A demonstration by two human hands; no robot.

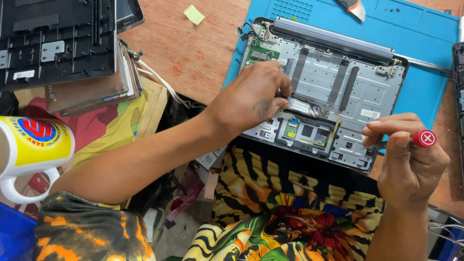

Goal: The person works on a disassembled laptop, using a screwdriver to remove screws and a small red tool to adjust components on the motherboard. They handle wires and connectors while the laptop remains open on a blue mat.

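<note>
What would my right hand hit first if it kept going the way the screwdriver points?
Probably the laptop base: the right hand aims the screwdriver left toward its lower right part. Height above it is unclear.

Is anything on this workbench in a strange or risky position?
Yes. The white mug at lower left lies tilted on a pile of clutter, its mouth turned sideways. The opened laptop base also overhangs the near edge of the blue mat.

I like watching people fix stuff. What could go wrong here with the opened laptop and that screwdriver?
The screwdriver in the right hand might slip and scratch the bare parts inside the laptop base. The left hand presses right on those parts, so its fingers could bend something. The mug tilted near the left elbow looks easy to knock over.
</note>
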